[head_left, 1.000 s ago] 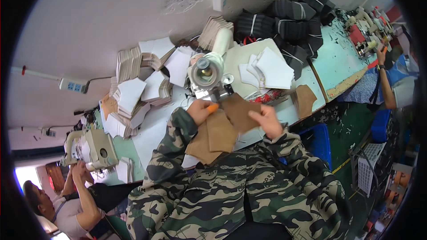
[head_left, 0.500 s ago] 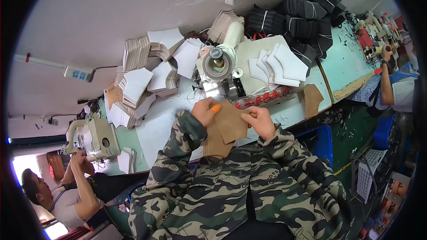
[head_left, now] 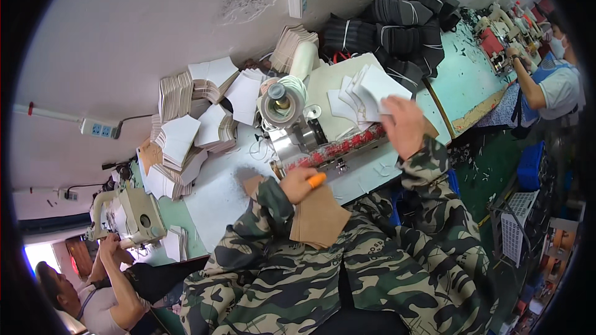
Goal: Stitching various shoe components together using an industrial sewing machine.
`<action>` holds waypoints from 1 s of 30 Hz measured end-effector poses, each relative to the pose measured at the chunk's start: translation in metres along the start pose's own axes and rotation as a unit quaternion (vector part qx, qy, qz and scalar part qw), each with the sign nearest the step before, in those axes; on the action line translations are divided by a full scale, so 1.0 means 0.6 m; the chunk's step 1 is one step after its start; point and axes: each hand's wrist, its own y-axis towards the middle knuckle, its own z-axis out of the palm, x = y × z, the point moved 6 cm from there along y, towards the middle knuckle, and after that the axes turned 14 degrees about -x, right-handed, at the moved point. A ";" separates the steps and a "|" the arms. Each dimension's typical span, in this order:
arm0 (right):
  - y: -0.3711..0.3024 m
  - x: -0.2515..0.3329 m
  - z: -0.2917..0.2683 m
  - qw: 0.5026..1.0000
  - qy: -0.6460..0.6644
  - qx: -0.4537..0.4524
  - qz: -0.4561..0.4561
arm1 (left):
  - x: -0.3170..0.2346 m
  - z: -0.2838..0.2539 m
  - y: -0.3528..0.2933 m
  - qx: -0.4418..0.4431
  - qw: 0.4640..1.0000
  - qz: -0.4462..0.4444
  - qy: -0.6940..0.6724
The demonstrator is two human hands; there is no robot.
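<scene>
My left hand (head_left: 299, 183) rests at the front of the sewing machine (head_left: 307, 133) and holds a small orange tool (head_left: 316, 180) together with a brown cut leather piece (head_left: 316, 220) that hangs down over my lap. My right hand (head_left: 405, 127) reaches out to a fanned stack of white cut pieces (head_left: 366, 90) lying on the machine's flat top, fingers spread on the nearest piece. Both forearms wear camouflage sleeves.
Piles of white and tan cut pieces (head_left: 186, 124) cover the table's left side. Bundles of black pieces (head_left: 391, 28) sit at the back. Another person (head_left: 99, 285) works a sewing machine (head_left: 127, 214) at lower left; a third person (head_left: 552, 80) sits at upper right.
My right hand has let go of the brown piece and moved up and right to the white stack. My left hand keeps the brown piece near the machine.
</scene>
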 end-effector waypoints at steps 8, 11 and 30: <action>-0.208 0.110 0.121 0.719 0.454 0.376 0.369 | -0.012 -0.053 -0.012 -0.143 0.975 0.023 -0.168; -0.212 0.116 0.125 0.688 0.455 0.381 0.418 | -0.007 -0.059 -0.019 -0.194 0.967 0.016 -0.163; -0.115 0.162 0.032 0.952 0.298 0.058 0.040 | -0.018 -0.080 -0.023 -0.092 0.947 -0.105 -0.290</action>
